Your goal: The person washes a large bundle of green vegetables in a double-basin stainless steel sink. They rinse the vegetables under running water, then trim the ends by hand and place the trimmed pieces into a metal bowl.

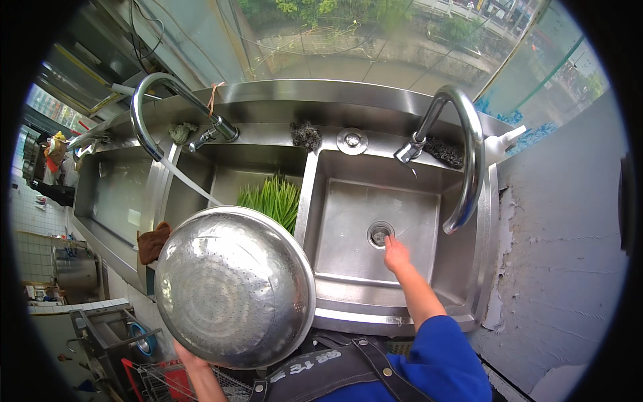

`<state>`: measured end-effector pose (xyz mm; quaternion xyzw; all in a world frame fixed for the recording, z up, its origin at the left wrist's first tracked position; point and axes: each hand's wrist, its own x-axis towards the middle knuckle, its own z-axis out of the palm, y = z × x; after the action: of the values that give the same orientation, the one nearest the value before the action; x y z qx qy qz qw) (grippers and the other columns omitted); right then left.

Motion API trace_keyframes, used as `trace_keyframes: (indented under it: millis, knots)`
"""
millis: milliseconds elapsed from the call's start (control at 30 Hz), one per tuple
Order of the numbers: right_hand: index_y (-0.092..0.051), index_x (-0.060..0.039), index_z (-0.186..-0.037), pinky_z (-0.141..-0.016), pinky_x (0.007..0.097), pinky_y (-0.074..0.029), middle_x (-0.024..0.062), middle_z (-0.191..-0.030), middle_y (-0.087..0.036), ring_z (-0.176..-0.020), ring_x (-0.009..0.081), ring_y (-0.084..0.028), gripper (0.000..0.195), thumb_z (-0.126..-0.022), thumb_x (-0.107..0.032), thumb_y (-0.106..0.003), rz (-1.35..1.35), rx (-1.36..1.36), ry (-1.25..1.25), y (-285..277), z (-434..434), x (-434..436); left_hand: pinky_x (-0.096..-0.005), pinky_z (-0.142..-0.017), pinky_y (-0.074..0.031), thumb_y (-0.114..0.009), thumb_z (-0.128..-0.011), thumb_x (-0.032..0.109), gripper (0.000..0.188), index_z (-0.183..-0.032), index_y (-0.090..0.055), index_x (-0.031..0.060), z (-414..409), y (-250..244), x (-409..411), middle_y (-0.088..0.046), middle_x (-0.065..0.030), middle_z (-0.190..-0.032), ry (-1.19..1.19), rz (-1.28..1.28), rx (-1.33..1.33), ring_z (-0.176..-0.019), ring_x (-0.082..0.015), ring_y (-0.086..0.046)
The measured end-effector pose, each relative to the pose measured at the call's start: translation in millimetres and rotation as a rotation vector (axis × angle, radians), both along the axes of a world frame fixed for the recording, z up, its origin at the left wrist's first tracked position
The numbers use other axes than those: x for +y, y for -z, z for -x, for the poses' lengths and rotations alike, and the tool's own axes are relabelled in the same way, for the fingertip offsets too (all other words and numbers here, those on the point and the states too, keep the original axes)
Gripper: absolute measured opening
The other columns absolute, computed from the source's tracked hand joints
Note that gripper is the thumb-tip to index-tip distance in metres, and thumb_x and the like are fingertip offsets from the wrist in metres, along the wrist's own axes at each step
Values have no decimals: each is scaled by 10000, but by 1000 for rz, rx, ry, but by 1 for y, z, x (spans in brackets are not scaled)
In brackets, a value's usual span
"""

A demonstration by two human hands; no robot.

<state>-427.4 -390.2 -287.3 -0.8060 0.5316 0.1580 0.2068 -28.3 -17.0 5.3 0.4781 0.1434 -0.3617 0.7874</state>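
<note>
A large perforated metal colander is tilted with its underside towards me, over the front edge of the middle basin. My left hand grips its lower rim; part of the hand is hidden behind it. My right hand reaches down into the right basin beside the drain strainer, fingers close to its edge; whether it touches cannot be told. Long green stalks, like garlic chives, lie in the middle basin, partly behind the colander. Water runs from the left faucet towards the colander's far rim.
A second faucet arches over the right basin. Steel wool scrubbers, a round drain cap and a white bottle stand along the back ledge. A brown cloth hangs on the left divider. A wall borders the right side.
</note>
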Motion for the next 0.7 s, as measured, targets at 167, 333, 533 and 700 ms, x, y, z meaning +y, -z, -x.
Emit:
trace_keyframes:
  millis: [167,333,533,700]
  knots:
    - [-192,-60,-1475,-1146,437,-190,112,-1556,-138,-1423,253,-187,646,-891,-195,-432,-172,153,-121,77,-6,9,-458,-987,-434,-385,-977,296,467,-1317,-449,-18,12,-15,-33,-500,-185,-1327,63,-21,-29,-1167,-330,-516]
    - [-207,-52,-1468,-1130,451,-230,140,-1550,-145,-1411,274,-220,663,-860,-152,-453,-334,259,-176,88,2,22,-454,-988,-434,-388,-981,342,497,-1322,-442,-16,6,-10,-32,-502,-183,-1322,131,-64,-47,-1172,-330,-511]
    - [-421,-28,-1357,-1037,446,-363,162,-1394,-439,-1254,288,-465,540,-909,-321,-492,-434,-85,-6,22,-9,2,-453,-966,-455,-389,-986,399,505,-1304,-480,17,16,-12,-70,-535,-166,-1290,164,-29,0,-1139,-319,-540]
    - [-568,-17,-1194,-950,404,-439,125,-1168,-612,-1052,221,-580,548,-989,-478,-354,-1047,-1077,781,-125,-22,21,-443,-959,-466,-387,-979,467,545,-1304,-486,40,32,28,-107,-554,-154,-1268,298,58,88,-1118,-303,-556]
